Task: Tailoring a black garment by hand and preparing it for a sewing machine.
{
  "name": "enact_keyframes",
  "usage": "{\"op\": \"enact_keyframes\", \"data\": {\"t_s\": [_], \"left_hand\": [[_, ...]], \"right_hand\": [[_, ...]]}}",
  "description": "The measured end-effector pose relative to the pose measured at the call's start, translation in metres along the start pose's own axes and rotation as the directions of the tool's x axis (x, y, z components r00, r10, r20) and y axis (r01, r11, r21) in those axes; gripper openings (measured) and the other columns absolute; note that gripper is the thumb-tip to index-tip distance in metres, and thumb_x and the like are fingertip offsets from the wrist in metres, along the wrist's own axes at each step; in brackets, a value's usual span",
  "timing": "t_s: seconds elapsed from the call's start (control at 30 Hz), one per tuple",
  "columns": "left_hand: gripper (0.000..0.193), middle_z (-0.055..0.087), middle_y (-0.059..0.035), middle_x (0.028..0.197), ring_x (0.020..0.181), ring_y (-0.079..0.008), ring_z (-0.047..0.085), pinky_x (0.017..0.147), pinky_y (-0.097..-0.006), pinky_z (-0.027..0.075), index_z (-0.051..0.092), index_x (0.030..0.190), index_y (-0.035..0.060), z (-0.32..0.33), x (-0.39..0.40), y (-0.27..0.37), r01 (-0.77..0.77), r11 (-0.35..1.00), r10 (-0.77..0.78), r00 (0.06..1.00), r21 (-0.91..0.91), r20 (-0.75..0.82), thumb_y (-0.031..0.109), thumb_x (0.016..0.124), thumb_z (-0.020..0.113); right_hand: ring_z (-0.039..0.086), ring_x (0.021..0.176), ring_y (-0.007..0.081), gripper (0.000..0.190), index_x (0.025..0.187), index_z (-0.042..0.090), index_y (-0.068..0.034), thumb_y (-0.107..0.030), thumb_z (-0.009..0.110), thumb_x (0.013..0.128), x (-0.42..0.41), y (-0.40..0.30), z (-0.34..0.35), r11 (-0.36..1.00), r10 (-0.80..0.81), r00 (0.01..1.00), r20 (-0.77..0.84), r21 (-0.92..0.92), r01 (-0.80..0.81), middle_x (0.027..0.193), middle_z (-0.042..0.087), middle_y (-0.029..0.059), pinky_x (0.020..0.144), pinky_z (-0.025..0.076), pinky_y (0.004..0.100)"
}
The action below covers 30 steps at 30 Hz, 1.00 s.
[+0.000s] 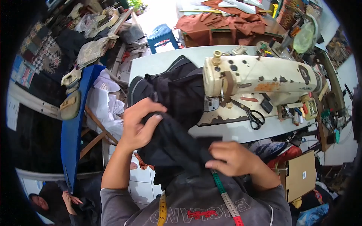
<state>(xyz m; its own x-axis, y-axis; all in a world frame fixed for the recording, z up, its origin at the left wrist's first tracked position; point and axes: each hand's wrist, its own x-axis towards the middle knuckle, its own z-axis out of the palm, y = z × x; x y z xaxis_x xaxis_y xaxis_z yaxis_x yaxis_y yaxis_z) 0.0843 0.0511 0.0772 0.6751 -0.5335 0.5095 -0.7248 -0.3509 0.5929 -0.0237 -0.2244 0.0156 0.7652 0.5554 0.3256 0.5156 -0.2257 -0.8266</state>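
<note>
Black fabric, apparently part of a garment, stretches between my two hands in front of my chest. My left hand pinches its upper left part between thumb and fingers. At its lower right, my right hand grips an edge, slightly blurred. More dark cloth lies bunched on the white sewing table, running up to the sewing machine. The presser foot area is just right of that cloth. Black-handled scissors rest on the machine bed. A tape measure hangs around my neck.
A blue ironing board stands at left, with an iron on it. Beyond the table is a blue stool. Orange-brown cloth covers another table. Another person's hands hold dark cloth at lower left. A cardboard box sits at right.
</note>
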Motion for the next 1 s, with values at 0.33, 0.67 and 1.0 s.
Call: {"op": "enact_keyframes", "data": {"t_s": [0.33,0.67,1.0], "left_hand": [[0.012,0.059,-0.013,0.073,0.067,-0.0275,0.06,0.062,-0.0331,0.045,0.068,0.09,0.0003,-0.038,-0.027,-0.042,0.132,0.945,-0.132,0.991,0.299,-0.019,-0.003,0.079,0.064],[0.02,0.055,-0.0074,0.076,0.076,-0.0309,0.058,0.064,-0.0426,0.044,0.065,0.082,0.0103,-0.04,0.115,-0.051,-0.562,0.639,0.332,0.817,0.524,0.472,0.006,0.062,0.065],[0.013,0.063,-0.01,0.076,0.073,-0.0305,0.065,0.063,-0.0421,0.051,0.071,0.083,0.0071,0.101,0.039,-0.094,-0.217,0.951,0.304,0.774,-0.219,0.556,0.007,0.071,0.074]], "right_hand": [[0.049,0.12,0.0488,0.017,0.096,0.062,0.0,-0.01,0.07,0.085,0.049,0.086,0.1,0.984,0.062,0.881,-0.469,-0.117,-0.132,0.134,0.05,0.0238,0.1,0.042,0.053],[0.051,0.073,0.0161,0.024,0.094,0.057,0.002,-0.021,0.063,0.098,0.098,0.002,0.085,0.763,0.334,0.908,-0.252,0.638,-0.104,0.076,0.054,0.0117,0.069,0.045,0.0343],[0.068,0.087,0.0318,0.019,0.101,0.07,-0.003,-0.013,0.074,0.086,-0.047,0.013,0.06,0.905,0.387,0.857,-0.341,-0.038,-0.423,0.097,0.07,0.014,0.078,0.055,0.0371]]}}
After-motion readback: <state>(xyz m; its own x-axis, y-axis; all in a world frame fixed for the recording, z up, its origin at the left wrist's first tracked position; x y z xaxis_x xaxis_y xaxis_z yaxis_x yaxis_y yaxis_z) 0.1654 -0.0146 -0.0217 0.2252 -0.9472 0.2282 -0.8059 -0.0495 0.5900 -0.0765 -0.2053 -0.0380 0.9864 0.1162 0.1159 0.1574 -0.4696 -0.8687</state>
